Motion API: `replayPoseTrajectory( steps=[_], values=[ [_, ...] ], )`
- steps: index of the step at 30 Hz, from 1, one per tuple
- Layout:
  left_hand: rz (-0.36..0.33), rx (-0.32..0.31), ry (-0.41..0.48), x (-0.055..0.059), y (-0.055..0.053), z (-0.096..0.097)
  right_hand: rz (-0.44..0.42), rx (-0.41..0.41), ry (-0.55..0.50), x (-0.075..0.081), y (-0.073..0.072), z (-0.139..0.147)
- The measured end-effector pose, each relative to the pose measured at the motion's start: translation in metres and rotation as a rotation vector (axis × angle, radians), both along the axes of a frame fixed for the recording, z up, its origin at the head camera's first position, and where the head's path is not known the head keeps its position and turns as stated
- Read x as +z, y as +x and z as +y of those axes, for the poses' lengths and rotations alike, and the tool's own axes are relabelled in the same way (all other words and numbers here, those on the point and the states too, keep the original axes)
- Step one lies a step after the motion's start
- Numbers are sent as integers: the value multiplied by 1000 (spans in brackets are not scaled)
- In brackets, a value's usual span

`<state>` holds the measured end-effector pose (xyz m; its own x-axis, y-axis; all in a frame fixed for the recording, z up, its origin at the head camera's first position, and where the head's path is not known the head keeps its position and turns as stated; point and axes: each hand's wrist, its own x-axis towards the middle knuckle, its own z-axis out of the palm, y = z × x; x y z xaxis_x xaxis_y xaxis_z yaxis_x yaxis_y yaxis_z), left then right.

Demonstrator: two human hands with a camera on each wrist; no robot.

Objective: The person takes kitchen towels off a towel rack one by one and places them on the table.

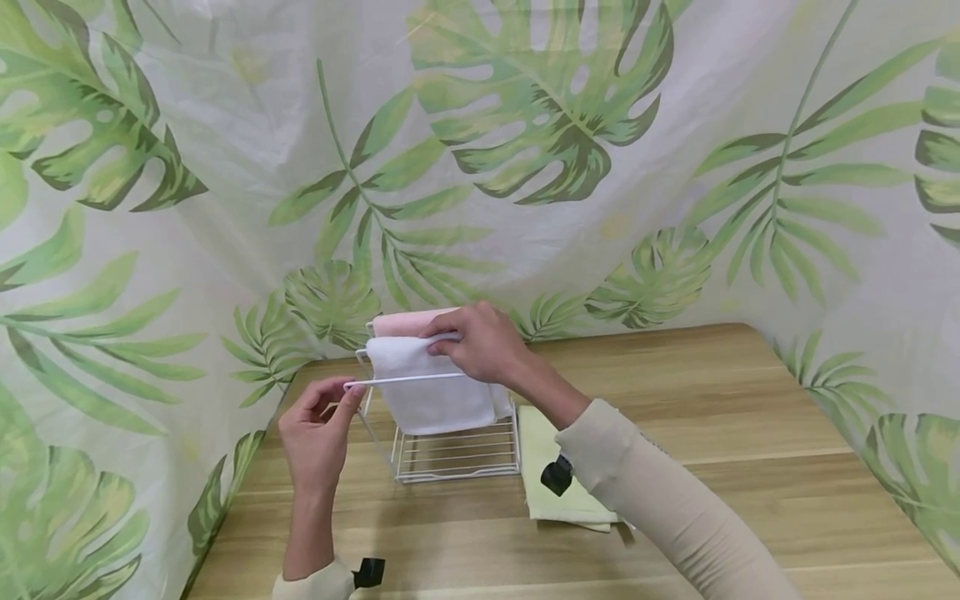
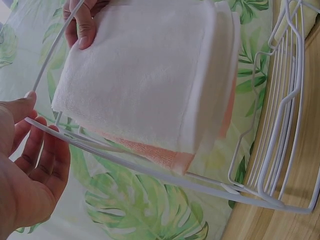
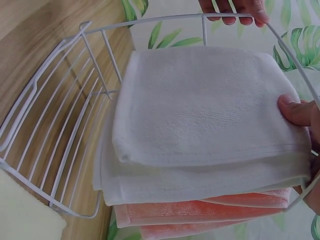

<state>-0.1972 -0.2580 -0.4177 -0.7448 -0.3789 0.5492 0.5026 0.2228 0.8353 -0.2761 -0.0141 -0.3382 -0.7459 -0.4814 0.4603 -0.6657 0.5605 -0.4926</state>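
A white wire rack [image 1: 456, 478] stands on the table with a folded white towel [image 1: 438, 410] draped over one of its upper bars. My left hand [image 1: 318, 437] pinches the near upper corner of the rack between thumb and fingers. With thumb and fingers, my right hand [image 1: 487, 346] grips the top fold of the white towel. Behind it hangs a pink towel [image 1: 405, 323], whose lower edges show beneath the white one in the right wrist view. The rack's near top bar crosses in front of the white towel.
A folded pale yellow towel [image 1: 558, 492] lies on the wooden table [image 1: 712, 417], right of the rack and partly under the right forearm. Behind the table hangs a leaf-patterned sheet [image 1: 525, 242].
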Motion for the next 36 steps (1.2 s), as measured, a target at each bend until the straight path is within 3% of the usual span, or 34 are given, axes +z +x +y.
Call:
replayPoseTrajectory(
  steps=[6,13,36],
  values=[
    [12,-5,22,1,0,1,94,-9,-17,2,0,0],
    [-11,1,44,0,2,-1,214,1,-115,5,-1,-3],
    [-19,4,33,3,2,-2,304,32,-276,55,-4,4]
  ],
)
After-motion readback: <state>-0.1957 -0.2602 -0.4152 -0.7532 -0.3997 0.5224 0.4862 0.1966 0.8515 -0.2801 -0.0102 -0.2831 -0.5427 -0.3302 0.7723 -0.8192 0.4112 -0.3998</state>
